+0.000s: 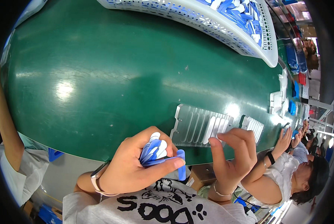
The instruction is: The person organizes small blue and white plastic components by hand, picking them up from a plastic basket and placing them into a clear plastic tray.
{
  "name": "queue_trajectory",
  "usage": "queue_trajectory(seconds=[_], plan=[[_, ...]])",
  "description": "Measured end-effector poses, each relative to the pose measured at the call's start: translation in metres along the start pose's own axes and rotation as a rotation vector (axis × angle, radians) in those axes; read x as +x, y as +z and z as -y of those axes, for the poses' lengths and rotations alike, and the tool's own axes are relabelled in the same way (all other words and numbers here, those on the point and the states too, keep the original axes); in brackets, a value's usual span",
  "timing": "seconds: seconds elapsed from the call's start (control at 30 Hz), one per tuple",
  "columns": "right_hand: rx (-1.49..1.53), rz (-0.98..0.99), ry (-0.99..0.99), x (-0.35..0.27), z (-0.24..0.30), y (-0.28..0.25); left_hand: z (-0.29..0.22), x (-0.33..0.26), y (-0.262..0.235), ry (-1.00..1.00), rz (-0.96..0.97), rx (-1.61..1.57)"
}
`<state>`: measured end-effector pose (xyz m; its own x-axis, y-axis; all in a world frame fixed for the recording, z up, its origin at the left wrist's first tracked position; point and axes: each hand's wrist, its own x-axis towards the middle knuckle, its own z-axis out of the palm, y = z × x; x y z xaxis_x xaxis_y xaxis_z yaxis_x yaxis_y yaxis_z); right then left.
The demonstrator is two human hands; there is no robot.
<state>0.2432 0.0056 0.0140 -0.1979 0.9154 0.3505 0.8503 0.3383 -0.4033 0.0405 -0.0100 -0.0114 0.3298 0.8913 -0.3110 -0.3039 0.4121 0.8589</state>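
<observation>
My left hand [133,162] is closed around a bunch of flat blue and white plastic strips [154,151] with rounded ends. A blue T-shaped piece [181,164] sticks out between its thumb and fingers. My right hand [236,151] is curled at the near edge of a clear slotted tray [185,125]. Its thumb and index fingertips are close together but apart, and I see nothing between them. White rounded strips [211,128] lie side by side in the tray's right-hand slots, while the left-hand slots show bare.
A white perforated basket [245,48] full of blue and white pieces stands at the far right of the green table [100,86]. A second slotted tray [253,127] lies right of the first. Other people's arms [10,123] and hands [282,142] are on both sides.
</observation>
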Motion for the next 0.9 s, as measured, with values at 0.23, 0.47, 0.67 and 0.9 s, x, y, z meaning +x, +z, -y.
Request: queue_trajectory(seconds=[0.23,0.47,0.67,0.9], plan=[[-0.220,0.308,-0.190,-0.013,-0.012,-0.011,-0.003,0.003,0.000,0.010,0.020,0.073],[-0.312,0.288,-0.121,-0.019,-0.004,-0.008,-0.001,0.001,0.000,-0.015,0.008,0.081],[-0.318,0.167,-0.257,-0.020,-0.007,-0.002,-0.002,-0.001,-0.001,0.021,-0.008,0.149],[0.038,0.034,-0.660,-0.023,-0.001,-0.009,-0.001,0.000,0.000,0.017,0.029,0.088]])
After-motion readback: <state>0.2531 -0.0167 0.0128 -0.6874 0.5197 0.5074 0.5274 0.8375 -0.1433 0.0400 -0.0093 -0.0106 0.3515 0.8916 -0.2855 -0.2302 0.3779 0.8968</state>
